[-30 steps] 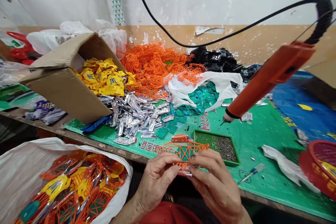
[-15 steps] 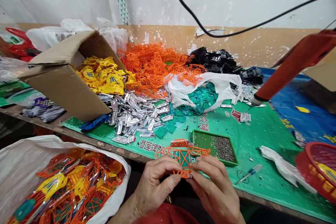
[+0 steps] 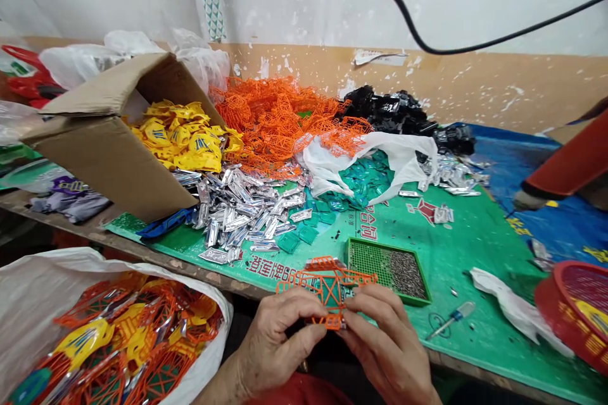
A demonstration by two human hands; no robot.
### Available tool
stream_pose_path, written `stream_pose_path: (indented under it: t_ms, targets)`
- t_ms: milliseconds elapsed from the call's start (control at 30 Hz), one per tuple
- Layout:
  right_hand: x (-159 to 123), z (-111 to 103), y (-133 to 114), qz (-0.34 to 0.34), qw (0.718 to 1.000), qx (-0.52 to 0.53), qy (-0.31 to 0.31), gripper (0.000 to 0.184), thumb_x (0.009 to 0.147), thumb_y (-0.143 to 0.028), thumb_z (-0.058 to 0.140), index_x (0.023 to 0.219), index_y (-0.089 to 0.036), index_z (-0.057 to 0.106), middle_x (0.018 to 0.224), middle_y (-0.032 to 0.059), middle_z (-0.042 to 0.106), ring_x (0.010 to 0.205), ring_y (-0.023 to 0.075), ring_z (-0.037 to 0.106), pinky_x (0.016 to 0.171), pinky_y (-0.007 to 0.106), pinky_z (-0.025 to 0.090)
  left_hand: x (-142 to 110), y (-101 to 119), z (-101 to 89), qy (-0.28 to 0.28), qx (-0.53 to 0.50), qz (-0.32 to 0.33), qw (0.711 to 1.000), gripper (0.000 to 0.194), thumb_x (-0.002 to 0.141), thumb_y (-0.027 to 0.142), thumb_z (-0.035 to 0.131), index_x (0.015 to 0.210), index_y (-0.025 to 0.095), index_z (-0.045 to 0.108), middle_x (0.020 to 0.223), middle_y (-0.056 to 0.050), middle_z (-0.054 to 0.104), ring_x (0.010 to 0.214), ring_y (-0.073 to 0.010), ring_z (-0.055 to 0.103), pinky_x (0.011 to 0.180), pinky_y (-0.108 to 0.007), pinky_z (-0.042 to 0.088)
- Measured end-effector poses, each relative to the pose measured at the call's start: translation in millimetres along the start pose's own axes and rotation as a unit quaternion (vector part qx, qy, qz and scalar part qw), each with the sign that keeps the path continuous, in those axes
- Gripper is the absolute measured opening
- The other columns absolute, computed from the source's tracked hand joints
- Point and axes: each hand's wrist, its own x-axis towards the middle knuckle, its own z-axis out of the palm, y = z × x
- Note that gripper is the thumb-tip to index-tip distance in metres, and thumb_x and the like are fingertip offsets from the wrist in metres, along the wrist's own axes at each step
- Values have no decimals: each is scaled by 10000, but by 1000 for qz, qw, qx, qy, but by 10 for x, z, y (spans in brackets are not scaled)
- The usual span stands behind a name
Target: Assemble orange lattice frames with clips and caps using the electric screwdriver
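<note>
Between my two hands is an orange plastic lattice frame [image 3: 329,291], held just over the table's front edge. My left hand [image 3: 280,338] pinches its left side with thumb and fingers. On the opposite side, my right hand [image 3: 387,342] grips the frame with bent fingers; its thumb is mostly hidden. A green tray [image 3: 370,259] with many small dark screws lies just beyond my right hand. Farther right, a screwdriver [image 3: 451,319] with a clear blue handle rests on the green table sheet [image 3: 475,278].
At left stand a cardboard box [image 3: 109,158] of yellow parts and a white sack [image 3: 204,304] of assembled pieces. Silver parts [image 3: 247,209], orange frames [image 3: 280,114] and a bag of teal pieces [image 3: 365,177] cover the back. A red electric screwdriver [image 3: 565,164] hangs right, above a red basket [image 3: 565,310].
The red tool on its cable has swung to the right, away from the table's middle. Both hands keep their hold on the orange frame, nearly in place. The view has shifted slightly.
</note>
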Motion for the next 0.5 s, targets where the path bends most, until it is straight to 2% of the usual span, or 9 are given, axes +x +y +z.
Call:
stream_pose_path:
  t_ms: [133, 333, 500]
  targets:
    - [18, 3, 19, -10, 1000, -6, -13, 122, 867, -110, 585, 955, -141, 664, 852, 85, 694, 929, 189, 605, 782, 324, 540, 11, -12, -21, -15, 13, 14, 1000, 134, 838, 99, 582, 905, 147, 688, 787, -64, 707, 734, -149, 660, 693, -239, 530]
    - [-3, 8, 25, -5, 1000, 2, -18, 101, 894, -137, 564, 908, -127, 664, 828, 72, 701, 920, 186, 582, 814, 345, 490, 18, -8, -28, -22, 22, 22, 999, 142, 837, 91, 582, 925, 136, 684, 800, -75, 704, 741, -149, 655, 692, -242, 530]
    - [-24, -5, 7, 6, 1000, 8, -28, 94, 893, -144, 577, 901, -124, 668, 841, 63, 720, 930, 200, 562, 879, 415, 416, 26, -10, -15, -10, 31, 42, 999, 192, 747, 40, 632, 908, 132, 683, 778, -65, 707, 728, -149, 659, 694, -240, 536]
